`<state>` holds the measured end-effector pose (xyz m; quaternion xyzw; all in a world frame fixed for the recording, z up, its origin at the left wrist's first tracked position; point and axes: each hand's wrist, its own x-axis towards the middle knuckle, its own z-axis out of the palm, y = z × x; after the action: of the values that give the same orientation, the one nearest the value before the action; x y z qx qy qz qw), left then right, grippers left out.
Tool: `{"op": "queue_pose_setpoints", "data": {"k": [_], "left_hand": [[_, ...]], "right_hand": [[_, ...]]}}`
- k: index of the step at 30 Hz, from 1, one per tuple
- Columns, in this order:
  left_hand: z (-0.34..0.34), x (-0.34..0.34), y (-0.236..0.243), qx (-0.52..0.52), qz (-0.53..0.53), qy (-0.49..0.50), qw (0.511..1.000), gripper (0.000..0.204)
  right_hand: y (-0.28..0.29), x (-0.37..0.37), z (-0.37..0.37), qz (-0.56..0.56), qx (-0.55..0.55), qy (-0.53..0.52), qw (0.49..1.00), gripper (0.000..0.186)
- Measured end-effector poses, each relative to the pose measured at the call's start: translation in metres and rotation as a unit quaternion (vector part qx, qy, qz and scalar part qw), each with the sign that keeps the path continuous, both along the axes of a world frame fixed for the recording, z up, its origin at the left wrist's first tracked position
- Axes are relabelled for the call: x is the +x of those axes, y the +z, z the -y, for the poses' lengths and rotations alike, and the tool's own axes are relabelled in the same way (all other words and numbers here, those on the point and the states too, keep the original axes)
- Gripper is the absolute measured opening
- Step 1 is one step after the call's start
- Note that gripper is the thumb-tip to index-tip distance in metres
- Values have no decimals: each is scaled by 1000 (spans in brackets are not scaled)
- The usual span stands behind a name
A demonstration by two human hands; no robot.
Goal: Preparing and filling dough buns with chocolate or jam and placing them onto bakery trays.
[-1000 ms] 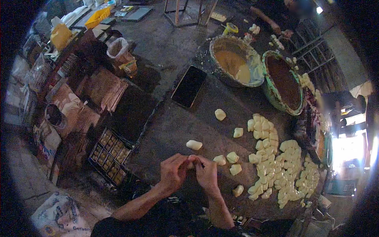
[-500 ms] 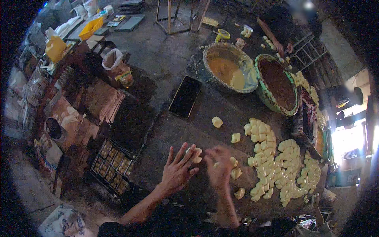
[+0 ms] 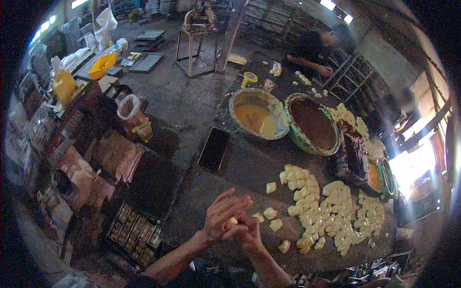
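In front of me, above the dark tabletop, my two hands meet around a small pale dough piece (image 3: 232,221). My left hand (image 3: 218,216) has its upper fingers stretched to the right, its palm and thumb against the dough. From the right, my right hand (image 3: 247,234) presses bent fingers onto the same piece, hiding most of it. Just right of my hands lie several loose dough pieces (image 3: 275,224). Farther right spreads a large cluster of pale yellow dough pieces (image 3: 307,201).
A black phone-like slab (image 3: 213,150) lies beyond my hands. Behind stand a basin of orange-yellow filling (image 3: 249,117) and a green-rimmed basin of brown filling (image 3: 312,124). A compartmented tray (image 3: 134,233) sits at lower left. Two other people are at the far right.
My view has tilted up. My hands have come together around a dough piece, from flat left hand and blurred right hand apart. The lone piece near the black slab is gone.
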<state>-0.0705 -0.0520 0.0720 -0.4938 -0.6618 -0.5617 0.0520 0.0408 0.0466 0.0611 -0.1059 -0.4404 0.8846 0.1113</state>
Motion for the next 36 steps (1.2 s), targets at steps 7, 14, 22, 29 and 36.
{"op": "queue_pose_setpoints", "data": {"k": [7,14,22,29,36], "left_hand": [[-43,-28,-17,37,90,-109,989,50],[-21,-9,-42,-243,203,228,921,28],[-20,7,-21,-203,319,214,901,26],[-77,8,-12,64,481,-18,874,23],[-49,27,-5,119,655,-143,732,33]], "right_hand": [[23,-42,-96,67,111,289,949,43],[13,-289,-227,62,896,147,414,29],[-35,-298,-320,-45,870,267,413,34],[21,-80,-188,71,84,156,982,39],[38,22,-79,104,546,-48,830,21]]}}
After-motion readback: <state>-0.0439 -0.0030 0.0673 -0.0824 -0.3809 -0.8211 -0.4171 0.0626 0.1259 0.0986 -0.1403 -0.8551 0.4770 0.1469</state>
